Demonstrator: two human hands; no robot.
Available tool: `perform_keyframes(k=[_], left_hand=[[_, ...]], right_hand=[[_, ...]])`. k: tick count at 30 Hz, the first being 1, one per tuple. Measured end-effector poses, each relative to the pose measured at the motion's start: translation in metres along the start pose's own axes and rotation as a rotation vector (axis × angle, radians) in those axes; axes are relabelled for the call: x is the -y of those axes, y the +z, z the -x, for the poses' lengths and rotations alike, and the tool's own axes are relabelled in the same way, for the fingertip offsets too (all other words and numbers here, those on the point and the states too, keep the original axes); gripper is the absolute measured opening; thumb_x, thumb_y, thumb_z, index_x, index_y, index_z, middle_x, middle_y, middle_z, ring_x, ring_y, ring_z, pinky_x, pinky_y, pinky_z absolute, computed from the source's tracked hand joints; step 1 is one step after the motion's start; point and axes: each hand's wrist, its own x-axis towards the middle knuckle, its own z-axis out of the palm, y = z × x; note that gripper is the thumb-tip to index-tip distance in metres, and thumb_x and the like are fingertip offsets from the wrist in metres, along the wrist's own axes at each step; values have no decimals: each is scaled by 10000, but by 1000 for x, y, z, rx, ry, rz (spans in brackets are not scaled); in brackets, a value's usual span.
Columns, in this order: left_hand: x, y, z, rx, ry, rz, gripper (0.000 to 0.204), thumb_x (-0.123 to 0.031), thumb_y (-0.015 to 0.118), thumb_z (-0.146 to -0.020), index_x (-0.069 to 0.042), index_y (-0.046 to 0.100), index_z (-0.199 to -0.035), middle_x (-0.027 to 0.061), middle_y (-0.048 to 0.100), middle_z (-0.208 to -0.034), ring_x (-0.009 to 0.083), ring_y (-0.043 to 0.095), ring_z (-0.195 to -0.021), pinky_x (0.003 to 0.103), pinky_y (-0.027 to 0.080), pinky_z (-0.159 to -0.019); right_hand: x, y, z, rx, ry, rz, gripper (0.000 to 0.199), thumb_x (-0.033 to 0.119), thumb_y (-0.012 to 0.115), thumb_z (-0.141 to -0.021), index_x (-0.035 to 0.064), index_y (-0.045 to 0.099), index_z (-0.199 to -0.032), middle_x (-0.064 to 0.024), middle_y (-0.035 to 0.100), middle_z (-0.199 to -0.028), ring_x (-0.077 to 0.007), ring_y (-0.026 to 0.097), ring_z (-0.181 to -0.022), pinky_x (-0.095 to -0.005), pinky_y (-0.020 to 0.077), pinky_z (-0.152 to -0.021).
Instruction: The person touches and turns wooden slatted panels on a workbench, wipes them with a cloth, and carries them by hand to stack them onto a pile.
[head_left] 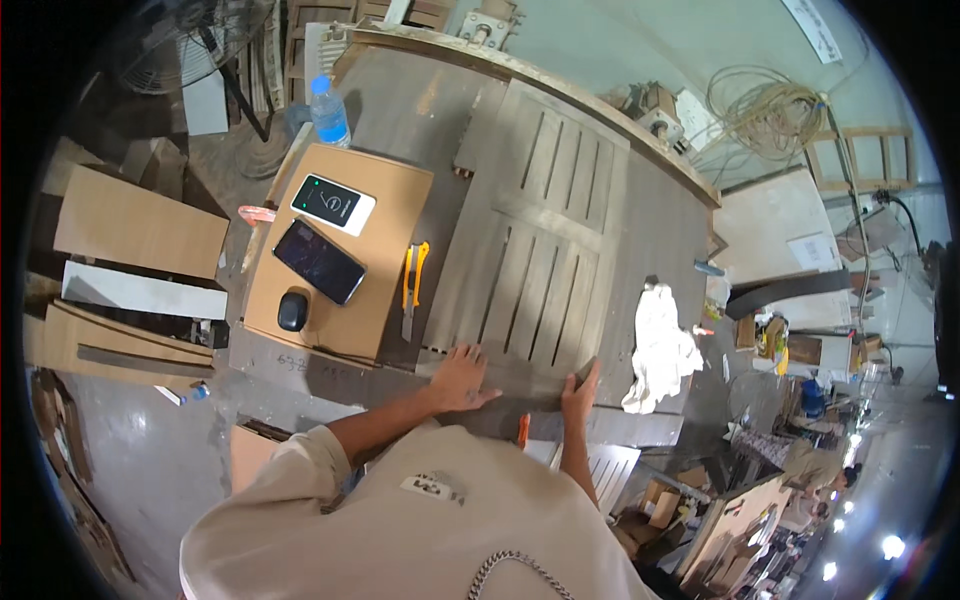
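A grey slatted wooden panel lies flat on the workbench. My left hand rests palm down on the panel's near left corner, fingers spread. My right hand grips the panel's near edge at its right corner, fingers curled over the rim. A yellow-handled utility knife lies just left of the panel.
A brown board on the left carries a dark phone, a white device and a small black case. A water bottle stands behind it. A white rag lies right of the panel. Cardboard pieces are stacked at left.
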Motion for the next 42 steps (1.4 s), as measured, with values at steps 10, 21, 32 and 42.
perform_keyframes(k=[10,21,32,42], left_hand=[[20,0,9,59,28,-91,534,-289,658,-797,-7,515,-1228,209,388,-1337,380,355,-1232,476,340,-1023],[90,-72,-142,-192,-467,-122,650,-410,555,-892,159,440,-1181,326,502,-1121,438,514,-1096,466,465,-901],[109,-41,-161,-260,-491,-247,557,-415,577,-853,117,510,-1002,277,566,-951,393,620,-836,431,533,-688],[105,-33,-154,-228,-517,-177,559,-410,515,-901,141,524,-996,289,571,-979,389,599,-895,427,521,-744]], right_hand=[[-12,-5,-7,50,41,65,688,189,639,-859,-39,294,-1409,-275,390,-1391,-436,393,-1266,-457,326,-1049],[-6,-1,-85,28,71,29,760,385,702,-800,-51,404,-1347,-273,482,-1304,-430,470,-1185,-444,379,-1004],[-7,3,-119,58,84,356,795,577,720,-698,-94,591,-1106,-320,581,-1095,-452,515,-1082,-485,413,-939],[-15,6,-122,63,68,387,782,571,705,-715,-73,570,-1137,-286,549,-1150,-432,517,-1101,-483,441,-915]])
